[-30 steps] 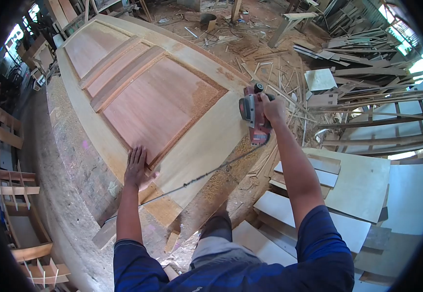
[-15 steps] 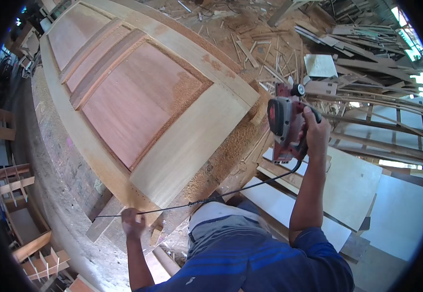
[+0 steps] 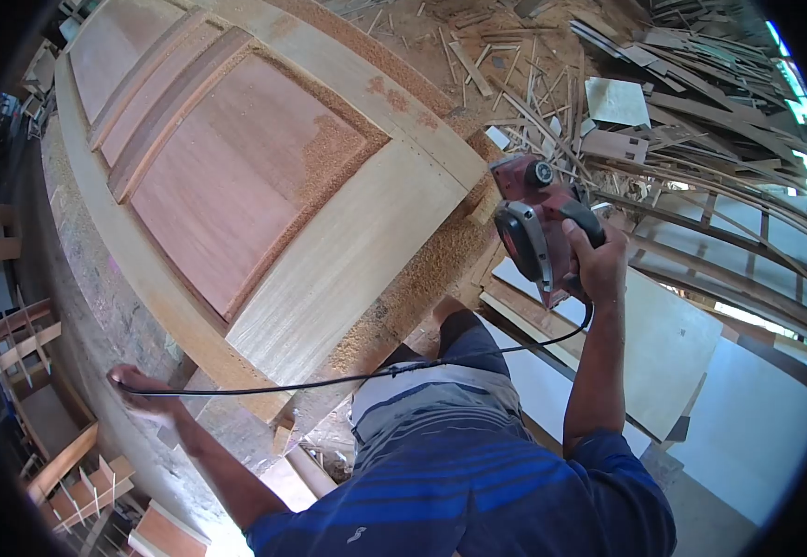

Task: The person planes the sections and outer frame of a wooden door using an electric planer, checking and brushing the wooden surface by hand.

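My right hand (image 3: pixel 598 260) is wrapped round the handle of a red and grey power planer (image 3: pixel 538 232), held up beyond the near right corner of a wooden door panel (image 3: pixel 357 260). A black cord (image 3: pixel 329 381) runs from the planer across my waist to my left hand (image 3: pixel 143 395). That hand is out at the left, past the door's near corner, with its fingers closed on the cord. The door has reddish inset panels (image 3: pixel 227 176) and a pale frame, with wood shavings along the inset edges.
Shavings (image 3: pixel 413 288) cover the bench edge beside the door. Scrap wood strips (image 3: pixel 719 102) are piled at the back right. Flat boards (image 3: pixel 663 343) lie at my right. Small wooden frames (image 3: pixel 51 418) stand at the far left.
The planer has left the door's right edge and come up to the right. My left hand has gone from the door's surface to the cord and moved out left, drawing the cord along.
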`<state>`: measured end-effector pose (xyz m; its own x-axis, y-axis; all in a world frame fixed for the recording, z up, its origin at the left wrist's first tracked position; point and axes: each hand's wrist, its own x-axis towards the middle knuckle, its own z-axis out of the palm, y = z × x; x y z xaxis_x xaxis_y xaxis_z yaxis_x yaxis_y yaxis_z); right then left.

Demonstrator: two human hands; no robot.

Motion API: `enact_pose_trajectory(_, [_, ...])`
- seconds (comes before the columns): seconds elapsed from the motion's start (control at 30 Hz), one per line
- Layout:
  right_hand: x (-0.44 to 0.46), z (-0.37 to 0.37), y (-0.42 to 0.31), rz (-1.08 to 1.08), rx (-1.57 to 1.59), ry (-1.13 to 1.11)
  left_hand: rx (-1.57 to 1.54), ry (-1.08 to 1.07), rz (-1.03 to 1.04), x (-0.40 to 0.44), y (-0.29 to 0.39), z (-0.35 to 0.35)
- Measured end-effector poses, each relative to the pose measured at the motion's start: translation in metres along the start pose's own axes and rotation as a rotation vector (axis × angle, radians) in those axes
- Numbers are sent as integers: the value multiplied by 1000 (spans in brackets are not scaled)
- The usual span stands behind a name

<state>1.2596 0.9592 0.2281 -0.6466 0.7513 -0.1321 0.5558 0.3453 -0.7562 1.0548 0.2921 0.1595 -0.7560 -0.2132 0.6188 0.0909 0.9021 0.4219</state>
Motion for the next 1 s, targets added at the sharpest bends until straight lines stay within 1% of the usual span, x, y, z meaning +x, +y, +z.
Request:
enact_pose_trajectory(0.07, [6,0,15,39,-10,-25,-77,51,83,14,44,27])
enact_pose_trajectory(0.13, [13,-1,36,51,-33,-49,-115,39,-235,18,81,64])
enact_pose_trajectory(0.2, [26,-3,60,30,-62,-75,-437,42,-144,8,109,113])
enact_pose_trajectory(0.27, [39,1,68,30,-71,-102,-901,37,-480,-14,112,172])
enact_pose_trajectory(0.33, [50,1,77,29,-110,-140,-349,-151,-246,-47,161,206])
enact_pose_trajectory(0.4, [63,1,86,10,-177,-187,-475,-124,-315,-95,144,258])
enact_pose_trajectory(0.5, [84,2,75,32,-112,-311,-79,-219,-215,-135,159,269])
enact_pose_trajectory(0.6, [98,7,89,-59,-203,-379,1,-223,-138,-155,167,271])
enact_pose_trajectory(0.63, [102,10,92,-48,-171,-419,-28,-213,-211,-154,168,274])
enact_pose_trajectory(0.73, [111,15,83,-66,-207,-517,1,-262,-195,-151,164,275])
enact_pose_trajectory(0.77, [115,18,81,-38,-215,-546,2,-270,-224,-152,164,275])
enact_pose_trajectory(0.83, [121,26,77,-37,-187,-569,1,-282,-281,-147,179,272])
enact_pose_trajectory(0.93, [131,38,69,-59,-185,-598,-65,-283,-347,-149,174,274])
enact_pose_trajectory(1.0, [137,47,60,-80,-191,-624,-31,-298,-301,-149,171,273])
